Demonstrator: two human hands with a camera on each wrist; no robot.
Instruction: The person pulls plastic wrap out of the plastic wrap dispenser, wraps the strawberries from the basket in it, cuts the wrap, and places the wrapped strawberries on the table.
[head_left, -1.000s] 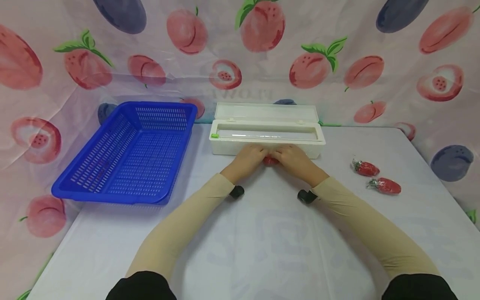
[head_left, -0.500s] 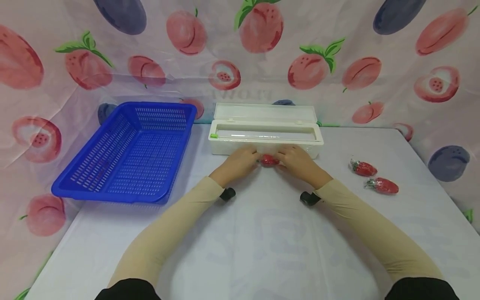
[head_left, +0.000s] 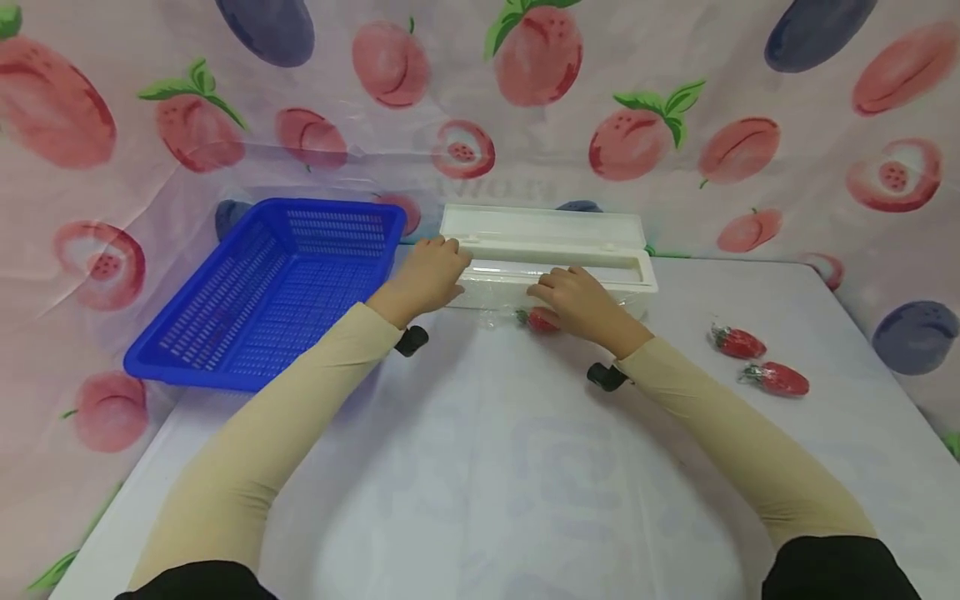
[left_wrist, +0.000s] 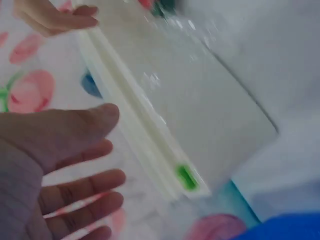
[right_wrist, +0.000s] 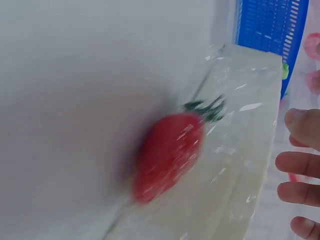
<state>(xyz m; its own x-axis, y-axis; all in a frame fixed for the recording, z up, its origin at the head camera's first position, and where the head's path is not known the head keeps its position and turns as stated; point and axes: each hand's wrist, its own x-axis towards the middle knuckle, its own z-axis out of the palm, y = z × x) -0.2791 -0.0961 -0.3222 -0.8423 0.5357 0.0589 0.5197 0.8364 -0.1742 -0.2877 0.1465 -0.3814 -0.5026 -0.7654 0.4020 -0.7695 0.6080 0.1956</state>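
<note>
A red strawberry (head_left: 540, 321) with green leaves lies against the front of a white cling film dispenser (head_left: 647, 275), its lid raised at the back. Clear cling film (right_wrist: 232, 130) hangs down the dispenser's front and covers the strawberry in the right wrist view. My left hand (head_left: 427, 279) hovers at the dispenser's left end, its fingers spread and holding nothing in the left wrist view. Over the front edge, just above the strawberry, is my right hand (head_left: 581, 304); its fingers are apart with nothing between them. A green slider (left_wrist: 187, 177) sits at the dispenser's left end.
A blue plastic basket (head_left: 150, 371) stands on the left of the white table (head_left: 525, 483). On the right lie two film-wrapped strawberries, the upper one (head_left: 738, 342) and the lower one (head_left: 780, 379). A fruit-patterned cloth (head_left: 300, 50) hangs behind.
Both hands were at the strawberry. My left hand has moved left and up to the dispenser's left end; my right hand has risen slightly, its fingers now over the dispenser's front edge.
</note>
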